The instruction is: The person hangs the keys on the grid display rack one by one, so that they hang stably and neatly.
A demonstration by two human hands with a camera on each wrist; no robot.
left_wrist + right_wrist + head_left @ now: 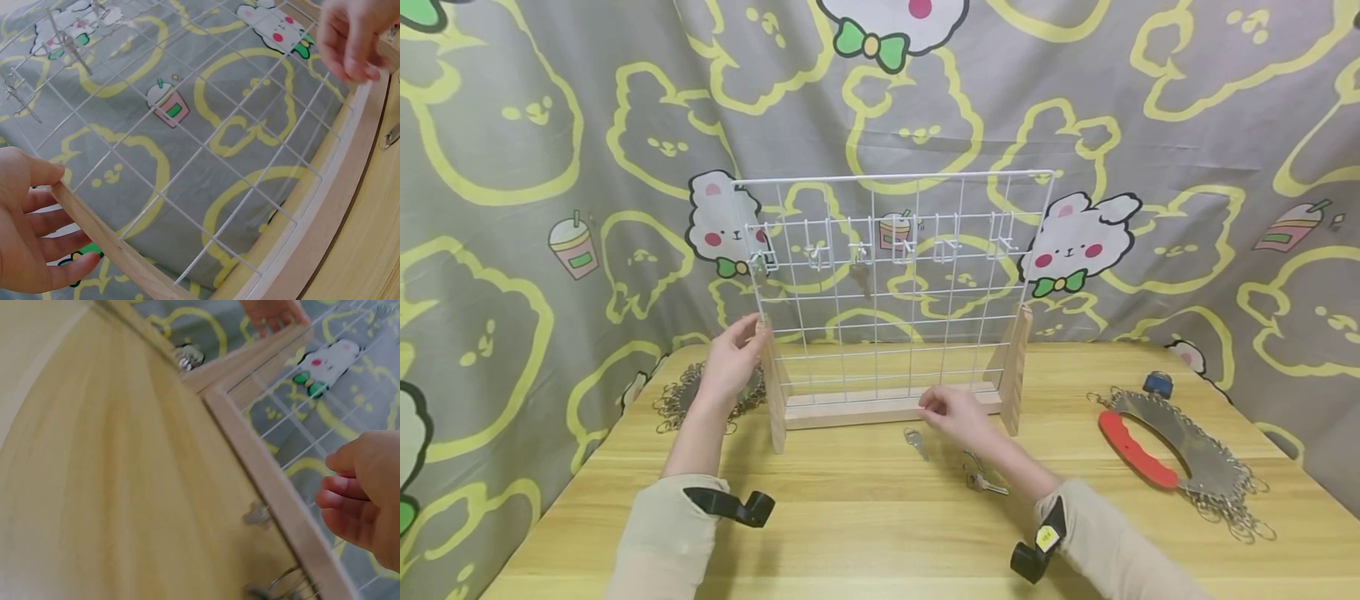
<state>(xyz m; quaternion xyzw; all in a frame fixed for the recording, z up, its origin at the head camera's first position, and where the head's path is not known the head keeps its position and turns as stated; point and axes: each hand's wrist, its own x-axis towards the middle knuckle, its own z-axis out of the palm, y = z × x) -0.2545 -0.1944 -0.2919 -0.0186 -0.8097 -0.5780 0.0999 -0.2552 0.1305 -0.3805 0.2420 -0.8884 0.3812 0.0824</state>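
A white wire grid rack (pixel 891 321) stands upright in a wooden base, with a row of white hooks along its upper part. My left hand (pixel 733 358) holds the top of the rack's left wooden post (pixel 119 247), thumb over its edge and fingers on the outer side. My right hand (pixel 958 417) hovers in front of the lower grid with loosely curled fingers and nothing in them. Below it on the table lie a key (pixel 915 442) and a bunch of keys (pixel 985 482) partly hidden by the wrist. Another key (pixel 861 273) hangs from the third hook.
At the right of the table lies a metal ring of keys with a red handle (pixel 1138 450), a blue padlock (pixel 1158 384) behind it. A similar ring of keys (pixel 681 396) sits behind my left forearm. A patterned curtain (pixel 925 108) hangs behind the table.
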